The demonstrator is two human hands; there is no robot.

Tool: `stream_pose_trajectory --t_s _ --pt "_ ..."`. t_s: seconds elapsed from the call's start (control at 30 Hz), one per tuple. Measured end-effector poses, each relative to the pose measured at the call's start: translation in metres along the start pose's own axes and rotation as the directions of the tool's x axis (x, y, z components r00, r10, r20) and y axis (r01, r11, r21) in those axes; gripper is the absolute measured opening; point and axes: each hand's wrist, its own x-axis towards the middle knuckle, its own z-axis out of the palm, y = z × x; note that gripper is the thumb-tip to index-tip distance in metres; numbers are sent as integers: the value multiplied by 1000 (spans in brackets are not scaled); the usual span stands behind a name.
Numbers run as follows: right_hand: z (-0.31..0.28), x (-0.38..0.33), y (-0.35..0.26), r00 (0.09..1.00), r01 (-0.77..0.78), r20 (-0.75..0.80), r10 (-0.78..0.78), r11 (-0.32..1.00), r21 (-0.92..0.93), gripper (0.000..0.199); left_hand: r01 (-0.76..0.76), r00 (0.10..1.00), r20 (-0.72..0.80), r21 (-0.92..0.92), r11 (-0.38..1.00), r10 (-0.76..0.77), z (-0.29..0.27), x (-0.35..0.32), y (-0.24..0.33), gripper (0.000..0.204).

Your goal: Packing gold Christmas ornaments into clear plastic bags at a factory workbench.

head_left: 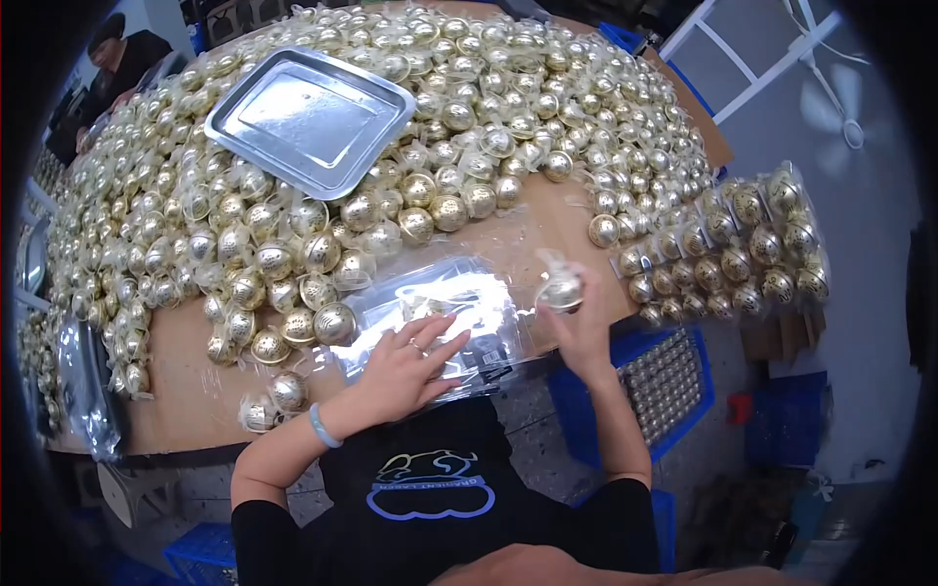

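My left hand lies with its fingers spread on a stack of clear, glossy plastic packaging at the table's front edge. To its right, my right hand grips a gold perforated ball with its fingers and thumb. A pale wisp of wrapping sticks up from the top of that ball, which is held over the table beside the packaging. Just beyond my left hand, a gold ball rests against the left side of the packaging.
A large heap of wrapped gold balls covers the table's far side, with a metal tray on top. Packed rows of balls stand at the right edge. Below is a blue crate of balls. A person is at the far left.
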Motion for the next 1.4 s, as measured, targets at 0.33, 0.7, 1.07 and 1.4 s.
stream_pose_trajectory --t_s 0.33,0.7,1.07,1.4 --pt "13 -22 42 734 -635 677 47 398 661 67 -16 1000 -9 86 996 17 3 -1 3 76" --pt "40 15 34 594 -548 800 -83 686 479 64 14 998 -57 92 996 -9 10 -4 -2 74" --pt "76 16 2 621 -767 743 251 390 509 51 -32 999 31 125 992 28 4 -8 -6 75" --pt "-22 74 10 660 -184 694 288 958 -222 23 -31 1000 6 257 966 31 19 -2 0 54"
